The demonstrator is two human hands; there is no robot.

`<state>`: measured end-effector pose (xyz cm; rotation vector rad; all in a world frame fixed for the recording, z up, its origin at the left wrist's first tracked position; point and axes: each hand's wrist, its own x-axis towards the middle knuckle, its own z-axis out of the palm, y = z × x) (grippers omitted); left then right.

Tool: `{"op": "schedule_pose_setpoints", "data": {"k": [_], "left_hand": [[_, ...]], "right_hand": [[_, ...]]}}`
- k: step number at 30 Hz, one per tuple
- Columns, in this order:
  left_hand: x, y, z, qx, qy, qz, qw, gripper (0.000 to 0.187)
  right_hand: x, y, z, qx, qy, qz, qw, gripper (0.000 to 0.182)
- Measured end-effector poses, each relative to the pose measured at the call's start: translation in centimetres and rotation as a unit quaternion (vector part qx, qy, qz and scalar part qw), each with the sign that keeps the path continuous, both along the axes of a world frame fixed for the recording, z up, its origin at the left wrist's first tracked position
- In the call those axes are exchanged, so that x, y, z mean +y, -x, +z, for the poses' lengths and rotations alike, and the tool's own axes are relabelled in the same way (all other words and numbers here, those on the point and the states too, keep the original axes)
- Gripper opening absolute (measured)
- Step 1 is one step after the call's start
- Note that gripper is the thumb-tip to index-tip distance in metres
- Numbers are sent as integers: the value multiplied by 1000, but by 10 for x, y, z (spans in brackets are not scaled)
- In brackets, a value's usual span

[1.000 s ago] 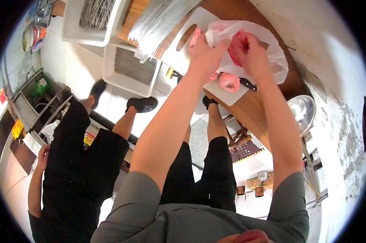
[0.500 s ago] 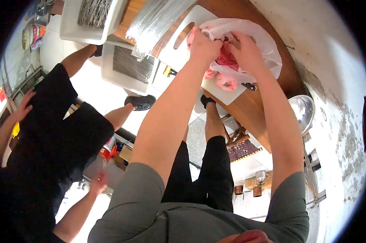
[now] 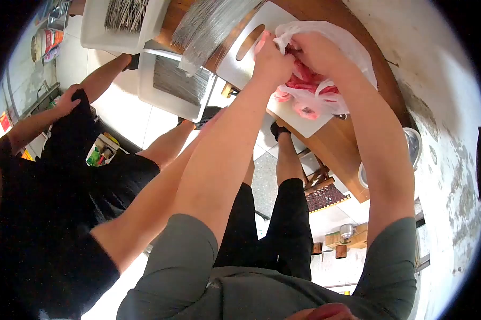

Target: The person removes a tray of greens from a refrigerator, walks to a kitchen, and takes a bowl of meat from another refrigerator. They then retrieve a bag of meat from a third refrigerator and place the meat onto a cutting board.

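Observation:
A thin white plastic bag (image 3: pixel 352 50) lies gathered over a white cutting board (image 3: pixel 237 64) on the wooden table. Pieces of red raw meat (image 3: pixel 304 80) show in its mouth, and part of the bag with meat bulges toward me. My left hand (image 3: pixel 275 61) is closed on the bag's near-left edge, fingers curled. Close beside it, my right hand (image 3: pixel 315 50) reaches over the meat at the opening, its fingertips bent down and partly hidden. What the right fingers pinch is hard to make out.
Left of the board lie clear-wrapped thin skewers (image 3: pixel 213 26). White bins (image 3: pixel 142 80) of skewers stand further left. A co-worker in black (image 3: pixel 54 213) stands at my left, one arm (image 3: pixel 150 213) stretched behind mine. A metal bowl (image 3: pixel 412 146) sits by the wall at right.
My right hand has moved left and closer to my left hand, uncovering more red meat. The co-worker has come nearer and now stretches an arm toward the table. The view has shifted slightly.

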<state>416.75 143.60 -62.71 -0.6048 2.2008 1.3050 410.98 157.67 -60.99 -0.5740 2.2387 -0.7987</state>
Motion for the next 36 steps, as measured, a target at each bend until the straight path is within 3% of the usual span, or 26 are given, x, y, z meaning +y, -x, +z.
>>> {"op": "schedule_pose_setpoints", "data": {"k": [3,6,9,13,15,16,19,24,29,33,36], "left_hand": [[-4,-7,-6,14,24,-1,1000,69],[-7,-9,-4,-22,0,-3,1000,71],[3,-8,7,-32,-23,34,999,67],[19,1,27,-97,-44,64,992,60],[24,2,30,-64,15,-26,997,59],[27,-1,31,-51,46,-72,995,58],[36,-8,21,-24,64,-78,995,58],[51,-14,10,-16,76,-58,995,58],[67,-16,6,-2,78,-12,997,62],[72,-20,-4,12,88,7,996,61],[72,-22,-5,11,69,-25,997,68]], "right_hand": [[6,-5,-15,26,51,-32,998,22],[21,-4,-16,-80,16,-123,989,17],[34,-13,-7,-91,17,-163,982,20],[41,-33,-4,-10,72,-267,961,25],[47,-30,-12,-30,78,-287,954,26],[50,-27,-16,-28,56,-245,968,24],[42,-10,-8,-25,-31,-118,992,19],[23,23,8,-99,-179,52,977,15],[5,18,6,-91,-267,66,957,14],[21,19,18,-90,-170,60,980,18],[33,5,3,-27,-209,49,976,27]]}}
